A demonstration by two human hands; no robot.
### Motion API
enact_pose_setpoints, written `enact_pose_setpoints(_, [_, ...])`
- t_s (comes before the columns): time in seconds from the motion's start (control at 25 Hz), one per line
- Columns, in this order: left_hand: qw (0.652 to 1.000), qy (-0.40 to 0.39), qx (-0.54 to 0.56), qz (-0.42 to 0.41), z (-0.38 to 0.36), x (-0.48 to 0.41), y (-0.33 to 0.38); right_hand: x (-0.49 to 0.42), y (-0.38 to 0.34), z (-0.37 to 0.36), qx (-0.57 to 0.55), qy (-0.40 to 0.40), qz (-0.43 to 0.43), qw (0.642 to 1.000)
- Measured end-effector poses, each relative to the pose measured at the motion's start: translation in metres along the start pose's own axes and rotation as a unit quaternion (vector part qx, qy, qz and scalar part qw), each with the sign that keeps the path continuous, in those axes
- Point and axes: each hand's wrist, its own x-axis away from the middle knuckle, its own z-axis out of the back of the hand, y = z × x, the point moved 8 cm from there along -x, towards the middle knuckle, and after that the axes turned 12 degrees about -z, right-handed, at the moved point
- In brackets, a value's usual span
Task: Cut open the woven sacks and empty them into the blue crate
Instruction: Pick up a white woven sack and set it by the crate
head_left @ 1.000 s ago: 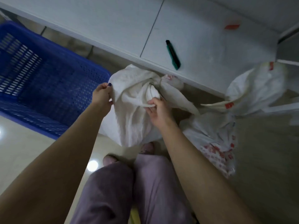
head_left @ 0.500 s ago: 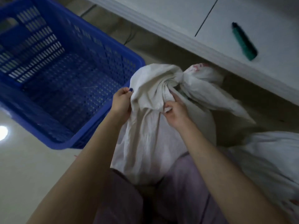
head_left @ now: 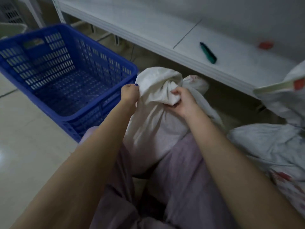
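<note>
Pale tiled floor (head_left: 24, 146) fills my feed, with a low white shelf (head_left: 148, 27) running behind the blue crate (head_left: 105, 63). The crate stands open on the floor and I see nothing inside it.

Against the picture from half a second ago, the camera has tipped up. The whole crate is in view now, more of the shelf shows, and a second sack (head_left: 272, 142) and a third sack (head_left: 283, 96) appear on the far side from the crate. The right hand's hold has changed. It was pinching a fold under the knot, and now it has a thicker bunch of cloth in its curled fingers. The left hand keeps its hold on the same edge.

The woven sack (head_left: 153, 123) stands just beside the crate's near corner, between the person's knees in mauve trousers (head_left: 181, 171), its neck still knotted. My left hand (head_left: 129, 94) pinches the sack's cloth on the side facing the crate. My right hand (head_left: 183, 101) grips the bunched cloth just under the knot, on the side away from the crate. So the sack's top sits between the two hands.

The green cutter (head_left: 208, 52) lies untouched on the shelf, well apart from the crate and beyond the sack. A small orange thing (head_left: 265, 45) lies farther along the shelf, too blurred to name.
</note>
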Motion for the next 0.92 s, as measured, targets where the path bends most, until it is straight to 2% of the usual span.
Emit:
enact_pose_setpoints(0.16, [0.996, 0.07, -0.058, -0.008, 0.008, 0.022, 0.012, 0.023, -0.009, -0.006, 0.17, -0.035, -0.038, 0.984])
enact_pose_setpoints(0.28, [0.993, 0.05, -0.106, -0.019, 0.012, 0.032, 0.015, 0.02, 0.007, -0.016, 0.275, -0.062, -0.067, 0.957])
enact_pose_setpoints(0.4, [0.974, 0.041, -0.223, -0.024, 0.013, 0.026, 0.014, 0.016, 0.012, -0.024, 0.363, -0.062, -0.052, 0.928])
enact_pose_setpoints(0.48, [0.926, 0.062, -0.364, -0.074, 0.009, 0.022, 0.02, 0.01, 0.006, -0.024, 0.426, -0.055, -0.009, 0.903])
enact_pose_setpoints(0.52, [0.898, 0.056, -0.41, -0.148, -0.001, 0.02, 0.032, 0.008, 0.001, -0.023, 0.449, -0.052, 0.021, 0.892])
enact_pose_setpoints(0.6, [0.85, -0.017, -0.438, -0.292, -0.035, 0.018, 0.053, 0.002, -0.006, -0.022, 0.445, -0.064, 0.076, 0.89])
enact_pose_setpoints(0.64, [0.827, -0.063, -0.455, -0.325, -0.052, 0.017, 0.057, -0.001, -0.007, -0.021, 0.428, -0.08, 0.084, 0.896])
enact_pose_setpoints(0.72, [0.785, -0.124, -0.514, -0.322, -0.079, 0.009, 0.052, 0.001, -0.007, -0.02, 0.425, -0.108, 0.096, 0.894])
enact_pose_setpoints(0.76, [0.77, -0.139, -0.542, -0.308, -0.088, 0.002, 0.047, 0.002, -0.008, -0.021, 0.451, -0.109, 0.112, 0.879])
enact_pose_setpoints(0.84, [0.752, -0.156, -0.584, -0.262, -0.096, -0.013, 0.039, 0.003, -0.008, -0.024, 0.518, -0.107, 0.153, 0.835])
enact_pose_setpoints(0.92, [0.742, -0.178, -0.615, -0.2, -0.089, -0.03, 0.028, 0.005, -0.001, -0.03, 0.53, -0.139, 0.167, 0.82])
